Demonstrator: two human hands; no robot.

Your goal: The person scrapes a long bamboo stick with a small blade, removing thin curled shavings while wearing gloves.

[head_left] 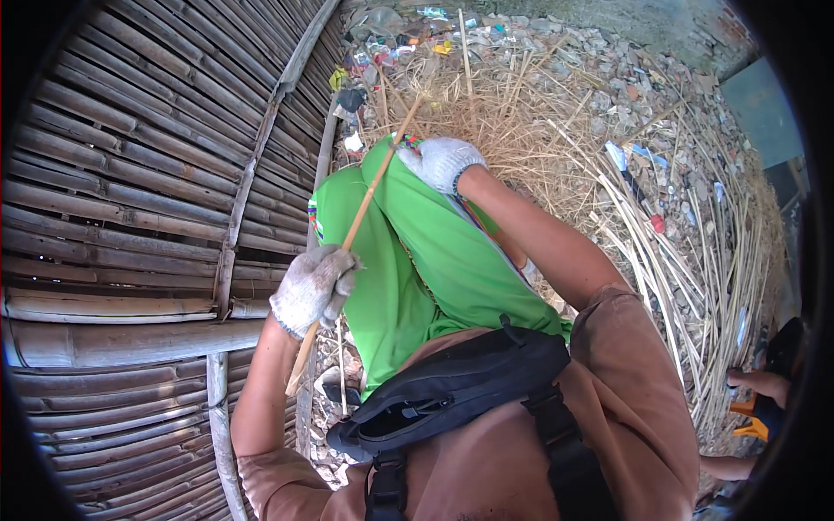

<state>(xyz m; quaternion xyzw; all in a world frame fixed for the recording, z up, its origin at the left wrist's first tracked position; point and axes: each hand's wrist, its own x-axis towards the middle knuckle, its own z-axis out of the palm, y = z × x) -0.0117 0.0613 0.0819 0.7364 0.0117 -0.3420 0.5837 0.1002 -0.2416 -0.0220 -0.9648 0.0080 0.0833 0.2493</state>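
**Inspector:** State the stick's position.
**Assistant:** The pale stick [369,195] runs aslant, left of centre in the frame, over the green-clad legs [452,252].
**Inspector:** And the hands?
**Assistant:** The gloved left hand [317,286] is curled around its lower part. The gloved right hand [443,165], upper centre, is bunched against its upper part; whether it pinches the stick or grips something else there, I cannot tell.
**Inspector:** Reason for this hold?
**Assistant:** In my judgement, hands set well apart steady the length, and the gloves likely guard against splinters. Loose strips [643,252] lie at right, seemingly within reach.
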